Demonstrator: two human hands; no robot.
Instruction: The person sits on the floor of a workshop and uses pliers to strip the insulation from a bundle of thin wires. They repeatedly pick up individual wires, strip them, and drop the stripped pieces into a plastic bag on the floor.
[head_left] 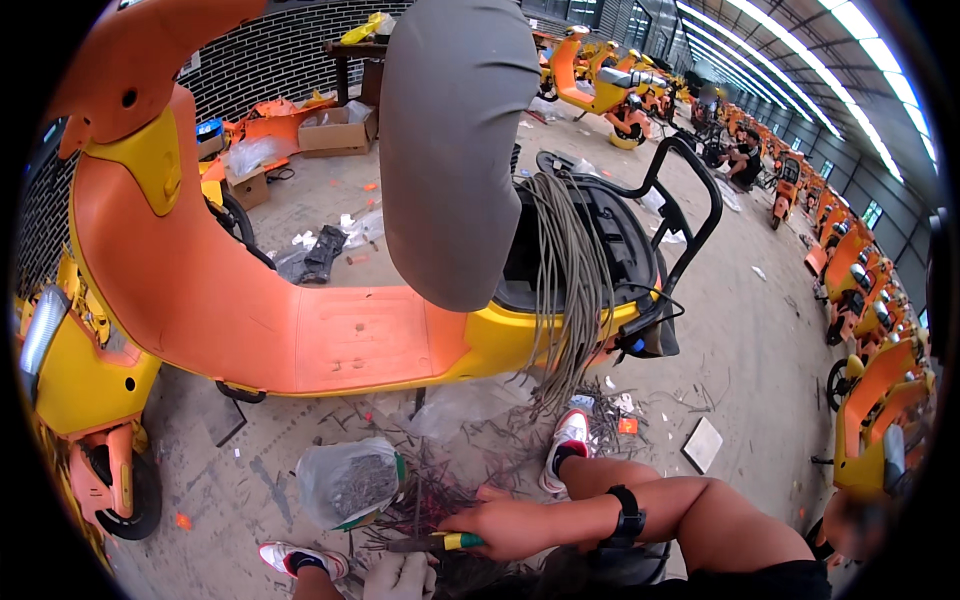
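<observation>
Near the lower edge, my right hand point(505, 528) is closed around a hand tool point(455, 541) with a green-and-yellow handle; its dark end points left, and its exact kind is unclear. My left hand point(400, 578), in a pale glove, is just below that end with its fingers curled; what it grips is hidden. A bin point(345, 450) lined with a clear plastic bag stands beyond my hands, with grey scraps inside. Dark cable pieces point(440, 490) litter the floor beside it. A bundle of grey cables point(568, 250) hangs over the rear of an orange-and-yellow scooter point(360, 330), whose grey seat point(455, 150) is tipped up.
Another yellow scooter point(85, 390) stands at the left. Rows of scooters point(870, 390) line the right side. Cardboard boxes point(337, 133) and plastic wrap lie behind the near scooter. A pale square piece point(702, 444) is on the floor at right. A person point(743, 158) crouches far off.
</observation>
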